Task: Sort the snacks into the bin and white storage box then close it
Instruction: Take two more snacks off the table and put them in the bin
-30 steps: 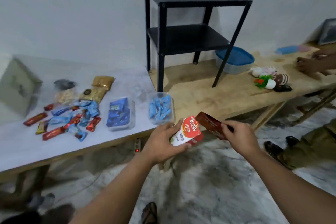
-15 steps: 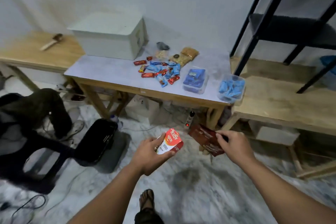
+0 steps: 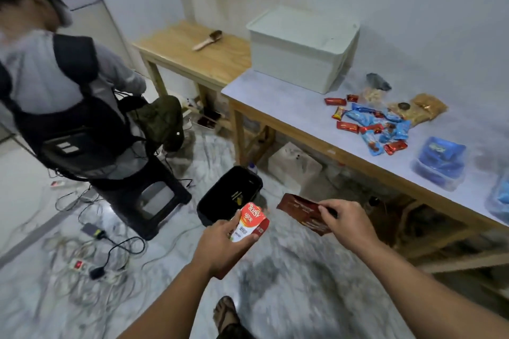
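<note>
Left hand [image 3: 220, 242]: fingers curled round glossy red-white carton [image 3: 249, 224].
Right hand [image 3: 347, 217]: pinches flat maroon packet [image 3: 300, 210].
Bin [image 3: 228, 195]: black, rectangular, at carton's 11 o'clock.

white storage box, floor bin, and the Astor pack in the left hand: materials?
White storage box: likely matte plastic, with a moulded lid rim. Black bin: probably plastic, smooth with a dull sheen. Astor pack in the left hand: looks like printed carton, given its crisp folded edges.

Black bin [image 3: 230, 195] now closer — just beyond both held packets.
</note>
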